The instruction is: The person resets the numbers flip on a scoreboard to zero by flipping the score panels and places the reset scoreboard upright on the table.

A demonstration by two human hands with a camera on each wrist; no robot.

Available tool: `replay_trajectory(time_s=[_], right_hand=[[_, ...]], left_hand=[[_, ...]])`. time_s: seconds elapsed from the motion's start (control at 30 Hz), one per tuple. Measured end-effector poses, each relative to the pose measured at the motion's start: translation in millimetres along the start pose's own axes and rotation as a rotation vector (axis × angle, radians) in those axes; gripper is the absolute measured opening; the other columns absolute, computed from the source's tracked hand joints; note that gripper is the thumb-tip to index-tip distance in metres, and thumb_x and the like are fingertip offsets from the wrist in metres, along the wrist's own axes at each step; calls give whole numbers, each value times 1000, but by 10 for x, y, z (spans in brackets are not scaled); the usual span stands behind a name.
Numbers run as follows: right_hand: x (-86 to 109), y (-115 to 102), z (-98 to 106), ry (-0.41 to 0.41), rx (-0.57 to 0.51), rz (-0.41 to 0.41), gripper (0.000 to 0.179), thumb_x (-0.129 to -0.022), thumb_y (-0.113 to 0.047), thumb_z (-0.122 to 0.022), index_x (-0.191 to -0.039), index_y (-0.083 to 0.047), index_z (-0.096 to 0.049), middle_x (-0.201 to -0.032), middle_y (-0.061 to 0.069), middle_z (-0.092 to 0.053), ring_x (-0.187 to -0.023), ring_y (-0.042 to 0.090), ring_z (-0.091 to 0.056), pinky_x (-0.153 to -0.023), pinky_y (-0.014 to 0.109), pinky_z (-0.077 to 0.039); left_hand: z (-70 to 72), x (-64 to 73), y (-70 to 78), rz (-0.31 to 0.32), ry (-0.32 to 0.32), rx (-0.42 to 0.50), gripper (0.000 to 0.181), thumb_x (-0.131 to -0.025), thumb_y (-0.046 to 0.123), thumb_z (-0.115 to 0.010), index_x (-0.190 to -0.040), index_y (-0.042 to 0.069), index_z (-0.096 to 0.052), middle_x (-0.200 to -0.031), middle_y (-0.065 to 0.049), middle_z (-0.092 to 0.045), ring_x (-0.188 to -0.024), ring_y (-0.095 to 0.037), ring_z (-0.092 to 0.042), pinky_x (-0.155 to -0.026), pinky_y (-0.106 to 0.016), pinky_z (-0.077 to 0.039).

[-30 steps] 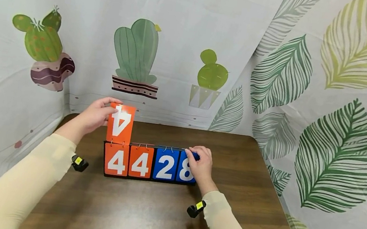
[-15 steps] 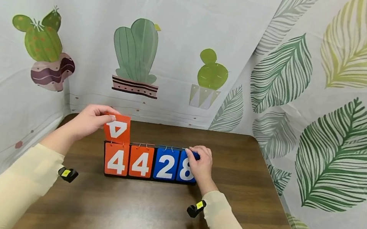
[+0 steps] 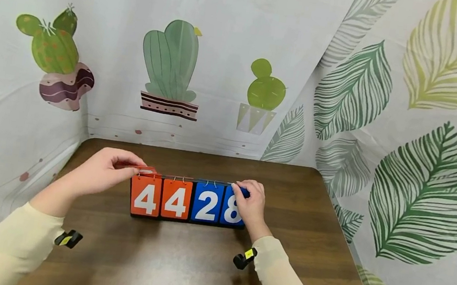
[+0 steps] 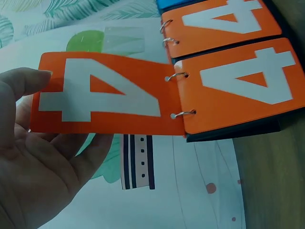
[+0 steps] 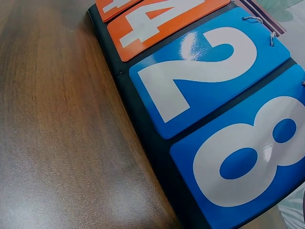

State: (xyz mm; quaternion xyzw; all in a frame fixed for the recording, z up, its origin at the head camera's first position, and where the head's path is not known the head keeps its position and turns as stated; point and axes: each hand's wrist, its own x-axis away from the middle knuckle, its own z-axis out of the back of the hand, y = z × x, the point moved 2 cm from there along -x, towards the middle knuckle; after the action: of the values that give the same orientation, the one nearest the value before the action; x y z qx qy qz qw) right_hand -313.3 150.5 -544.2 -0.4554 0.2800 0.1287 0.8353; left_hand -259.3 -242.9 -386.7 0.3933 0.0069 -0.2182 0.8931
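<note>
Fabric of a pale left sleeve (image 3: 2, 245) fills the head view's eight o'clock, a black wrist camera (image 3: 69, 238) at its cuff. The left hand (image 3: 99, 172), at the ten o'clock of the scoreboard (image 5: 143, 119), pinches a lifted orange card (image 4: 107, 93), thumb on its face and fingers behind; two rings (image 4: 183, 114) join it to the board's top edge. The scoreboard stands on the brown table (image 3: 178, 263), toward seven o'clock from the head view's centre, and shows an orange 4 card (image 3: 145, 195), a second orange 4 (image 3: 176, 199), a blue 2 card (image 5: 209, 74) and a blue 8 card (image 5: 248, 148). At three o'clock on the board, the right hand (image 3: 252, 207) grips the top corner, thumb before the 8; where its other fingertips lie cannot be told. The right sleeve (image 3: 284, 282) reaches toward five o'clock, and a leaf-print curtain (image 3: 426, 188) hangs at three.
</note>
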Motion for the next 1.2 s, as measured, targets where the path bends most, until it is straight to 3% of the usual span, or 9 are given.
replay_trajectory(time_s=[0.17,0.37,0.53,0.67,0.83,1.03,1.2], right_hand=[[-4,-6,4,6,1,-1,22,-93,-29,-77,-101,-9,-80,-101,6,-74,-106,24,-60,-92,44,-49],[-10,-11,2,18,7,4,21,-93,-28,-77,-101,-9,-80,-101,5,-74,-106,23,-60,-90,44,-49],[-6,-26,3,15,10,-11,21,-94,-29,-76,-102,-9,-80,-103,5,-74,-107,23,-59,-91,44,-49],[9,-29,-2,13,13,-22,20,-94,-28,-76,-102,-11,-80,-103,5,-73,-108,23,-59,-91,44,-49],[12,-31,-1,8,1,-37,21,-95,-30,-75,-102,-11,-80,-105,4,-73,-109,23,-59,-92,44,-49],[13,-23,0,13,2,-38,21,-94,-30,-76,-103,-12,-80,-104,4,-73,-109,23,-59,-92,44,-49],[19,-12,-4,23,6,-15,21,-93,-28,-77,-103,-10,-80,-103,4,-74,-108,23,-59,-91,43,-49]], left_hand=[[-124,140,15,-41,-4,-53,18,-93,9,-71,-108,17,-77,-106,2,-76,-90,-2,-67,-78,-22,-57],[-261,231,-19,-119,24,-110,22,-85,8,-80,-99,25,-76,-105,6,-75,-88,-2,-64,-76,-21,-55],[-365,291,-86,-85,14,-133,26,-82,6,-80,-99,25,-75,-102,9,-73,-87,-5,-64,-77,-23,-57],[-472,345,-171,-49,1,-205,26,-80,9,-80,-101,25,-74,-103,10,-71,-89,-7,-63,-80,-26,-57],[-616,385,-262,-87,30,-321,31,-75,14,-82,-105,22,-75,-104,6,-72,-94,-15,-64,-84,-37,-56],[-792,426,-370,-140,44,-441,38,-73,25,-87,-108,19,-76,-121,-1,-71,-117,-27,-65,-96,-48,-56],[-948,468,-505,-217,85,-525,41,-69,30,-88,-107,19,-78,-125,-8,-70,-118,-32,-64,-93,-52,-56]])
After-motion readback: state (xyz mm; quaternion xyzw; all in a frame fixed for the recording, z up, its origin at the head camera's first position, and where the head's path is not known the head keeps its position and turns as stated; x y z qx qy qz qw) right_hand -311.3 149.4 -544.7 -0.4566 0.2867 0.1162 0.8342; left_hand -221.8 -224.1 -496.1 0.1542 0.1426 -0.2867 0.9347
